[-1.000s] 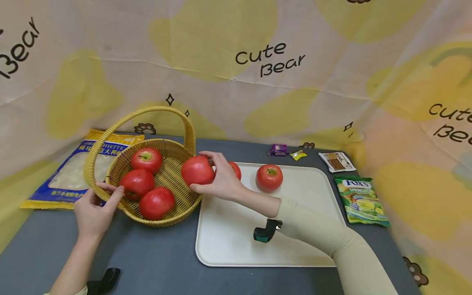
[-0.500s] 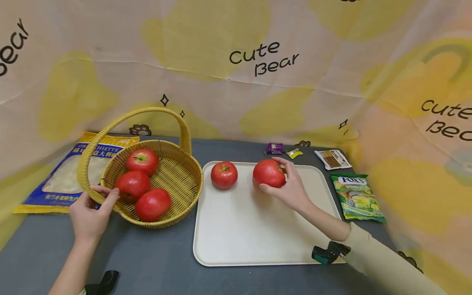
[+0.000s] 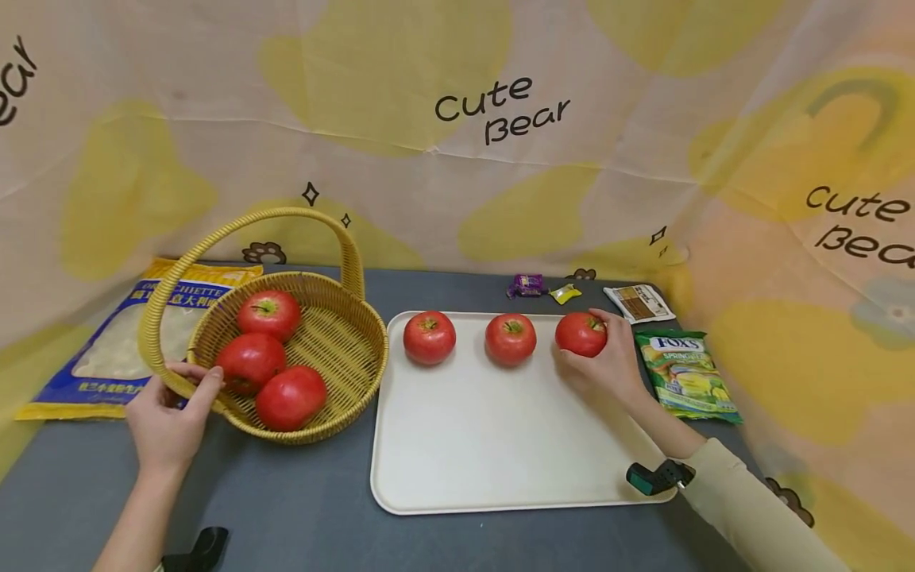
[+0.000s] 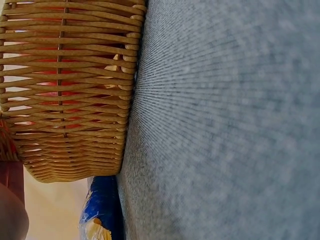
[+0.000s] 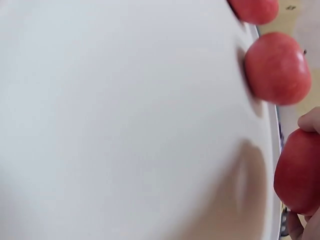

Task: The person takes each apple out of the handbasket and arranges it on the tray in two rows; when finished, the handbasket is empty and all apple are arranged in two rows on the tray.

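A yellow wicker basket (image 3: 339, 349) with a tall arched handle stands at the left, and three red apples (image 3: 291, 399) lie in it. My left hand (image 3: 167, 425) grips the near foot of the handle by the rim, thumb on the inner side. At the back right of a white tray (image 3: 493, 437), my right hand (image 3: 620, 369) holds a red apple (image 3: 581, 334) between thumb and fingers. In the right wrist view this apple (image 5: 299, 172) hangs close over the tray, its shadow below. Two more apples (image 3: 429, 338) sit in a row along the tray's back edge.
Behind the basket lies a blue and yellow pasta bag (image 3: 107, 349). A purple candy (image 3: 527, 285), a yellow candy (image 3: 565, 294) and a white-edged packet (image 3: 639, 303) lie beyond the tray. A green Fox's candy bag (image 3: 686, 377) is at its right. A printed cloth hangs behind.
My right hand came from above the basket with an apple, let it go mid-row on the tray, and now holds another apple further right. The left hand stays on the basket.
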### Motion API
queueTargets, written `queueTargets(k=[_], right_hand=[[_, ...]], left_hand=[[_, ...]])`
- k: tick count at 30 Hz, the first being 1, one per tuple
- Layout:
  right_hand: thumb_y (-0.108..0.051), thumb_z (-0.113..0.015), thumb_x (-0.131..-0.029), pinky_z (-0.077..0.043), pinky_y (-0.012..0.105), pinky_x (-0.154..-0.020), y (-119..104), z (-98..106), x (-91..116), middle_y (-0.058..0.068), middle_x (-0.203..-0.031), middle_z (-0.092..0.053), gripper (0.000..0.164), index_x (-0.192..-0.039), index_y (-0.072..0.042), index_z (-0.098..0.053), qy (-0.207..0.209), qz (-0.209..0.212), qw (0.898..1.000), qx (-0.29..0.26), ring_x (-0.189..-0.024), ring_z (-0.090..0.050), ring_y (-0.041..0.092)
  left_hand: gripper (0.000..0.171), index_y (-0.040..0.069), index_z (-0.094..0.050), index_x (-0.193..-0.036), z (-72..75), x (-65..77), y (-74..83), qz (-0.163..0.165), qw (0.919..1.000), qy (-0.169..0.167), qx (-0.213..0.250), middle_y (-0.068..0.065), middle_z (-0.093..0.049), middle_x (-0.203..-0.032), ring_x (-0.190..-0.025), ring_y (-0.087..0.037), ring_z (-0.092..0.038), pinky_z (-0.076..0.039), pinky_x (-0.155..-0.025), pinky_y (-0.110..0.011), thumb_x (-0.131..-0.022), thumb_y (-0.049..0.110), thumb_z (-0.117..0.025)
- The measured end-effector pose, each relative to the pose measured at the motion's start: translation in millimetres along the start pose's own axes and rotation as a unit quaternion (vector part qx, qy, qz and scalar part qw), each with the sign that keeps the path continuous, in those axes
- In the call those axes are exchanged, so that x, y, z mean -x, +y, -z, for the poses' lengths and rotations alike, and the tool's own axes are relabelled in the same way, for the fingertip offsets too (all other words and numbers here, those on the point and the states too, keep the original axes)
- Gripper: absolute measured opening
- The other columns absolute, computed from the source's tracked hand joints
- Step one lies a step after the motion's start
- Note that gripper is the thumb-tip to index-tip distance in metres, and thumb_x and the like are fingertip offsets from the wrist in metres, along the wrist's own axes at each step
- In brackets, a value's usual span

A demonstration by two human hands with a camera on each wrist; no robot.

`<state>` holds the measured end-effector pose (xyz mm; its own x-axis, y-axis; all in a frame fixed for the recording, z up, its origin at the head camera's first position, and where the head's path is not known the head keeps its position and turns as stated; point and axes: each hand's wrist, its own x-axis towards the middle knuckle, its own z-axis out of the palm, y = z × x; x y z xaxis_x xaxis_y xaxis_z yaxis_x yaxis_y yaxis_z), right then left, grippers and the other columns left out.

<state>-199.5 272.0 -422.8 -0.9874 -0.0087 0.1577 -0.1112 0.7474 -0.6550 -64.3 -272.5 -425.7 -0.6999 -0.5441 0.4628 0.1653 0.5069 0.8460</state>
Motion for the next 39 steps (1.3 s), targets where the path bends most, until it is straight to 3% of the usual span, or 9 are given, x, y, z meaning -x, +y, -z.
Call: queueTargets(k=[6, 17, 31, 35, 39], right_hand=[[-0.027, -0.085, -0.073, -0.040, 0.063, -0.092, 14, -2, -8, 0.022, -0.137, -0.033, 0.085, -0.140, -0.007, -0.036, 0.009, 0.011, 0.999, 0.034, -0.126, -0.031, 0.041], [-0.026, -0.087, -0.071, -0.043, 0.064, -0.090, 18, -6, -5, 0.021, -0.142, -0.028, 0.089, -0.142, -0.009, -0.035, -0.012, 0.029, 0.998, 0.056, -0.128, -0.026, 0.040], [-0.035, -0.083, -0.076, -0.045, 0.062, -0.088, 18, -8, -3, 0.020, -0.143, -0.030, 0.090, -0.145, -0.009, -0.032, -0.022, 0.023, 0.999, 0.041, -0.127, -0.027, 0.039], [-0.034, -0.079, -0.081, -0.045, 0.060, -0.088, 11, -6, -5, 0.020, -0.141, -0.035, 0.076, -0.140, -0.007, -0.039, -0.006, 0.034, 0.999, 0.042, -0.126, -0.029, 0.039], [-0.020, -0.074, -0.085, -0.042, 0.059, -0.090, -8, -1, -10, 0.017, -0.130, -0.050, 0.042, -0.122, -0.005, -0.060, 0.015, 0.098, 0.995, 0.030, -0.122, -0.037, 0.036]], left_hand=[[0.008, 0.005, -0.065, -0.082, -0.4, 0.4, -0.4, 0.001, 1.0000, 0.002, -0.003, 0.020, -0.059, -0.071, -0.061, -0.002, -0.050, -0.035, -0.054, -0.014, -0.081, 0.006, -0.072], [0.009, 0.003, -0.065, -0.083, 0.1, 1.0, -3.5, 0.000, 1.0000, 0.002, 0.001, 0.019, -0.059, -0.071, -0.060, -0.001, -0.050, -0.035, -0.053, -0.013, -0.080, 0.005, -0.073], [0.008, 0.004, -0.065, -0.082, 0.6, 0.3, -2.1, -0.002, 1.0000, 0.002, -0.001, 0.019, -0.059, -0.071, -0.061, -0.001, -0.050, -0.036, -0.053, -0.013, -0.081, 0.004, -0.072], [0.008, 0.005, -0.065, -0.082, 0.8, 0.4, -0.9, -0.001, 1.0000, 0.002, -0.003, 0.020, -0.059, -0.071, -0.061, -0.002, -0.050, -0.036, -0.054, -0.013, -0.081, 0.005, -0.072], [0.008, 0.005, -0.064, -0.082, 0.3, -0.1, 0.3, -0.003, 1.0000, 0.000, -0.001, 0.020, -0.059, -0.072, -0.061, -0.002, -0.050, -0.036, -0.055, -0.013, -0.081, 0.004, -0.072]])
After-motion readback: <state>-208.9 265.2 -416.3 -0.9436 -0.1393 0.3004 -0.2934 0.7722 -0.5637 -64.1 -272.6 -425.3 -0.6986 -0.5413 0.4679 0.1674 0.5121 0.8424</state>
